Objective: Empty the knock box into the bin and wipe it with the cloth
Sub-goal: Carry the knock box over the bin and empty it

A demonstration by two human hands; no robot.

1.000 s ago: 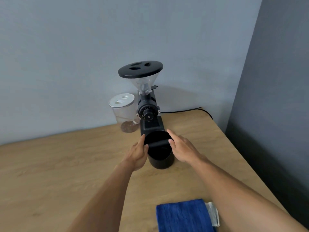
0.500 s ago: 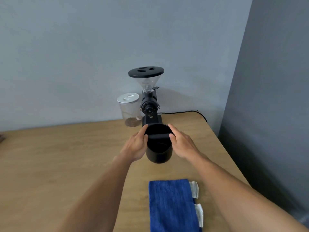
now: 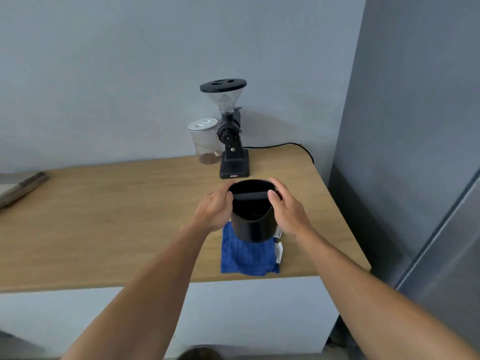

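We hold the knock box (image 3: 253,222) between both hands, in front of the grinder (image 3: 232,141) and over the far end of the blue cloth (image 3: 246,255). Whether its base touches the cloth or hangs just above it, we cannot tell.

Left hand (image 3: 214,213): grip clamped on the box's left wall, thumb at the rim beside the end of the knock bar (image 3: 250,196). Right hand (image 3: 288,210): grip clamped on the right wall, thumb hooked over the rim at the bar's other end. The box is black, round, upright, tilted slightly toward us. The bar spans the mouth from side to side. Inside it looks dark; we cannot make out any contents.

The cloth lies flat on the wooden tabletop (image 3: 104,216), near its front edge, with white tags (image 3: 279,252) at its right side.

Behind the box the grinder stands at the wall, black body, clear hopper with a black lid; the hopper looks nearly empty. Its cord (image 3: 285,146) runs right along the wall and off the tabletop. Just left of the grinder, touching or nearly so, stands 1 clear jar (image 3: 204,141) with a white lid, holding a thin brown layer at the bottom.

A dark flat object (image 3: 23,188) lies at the far left edge, unidentified.
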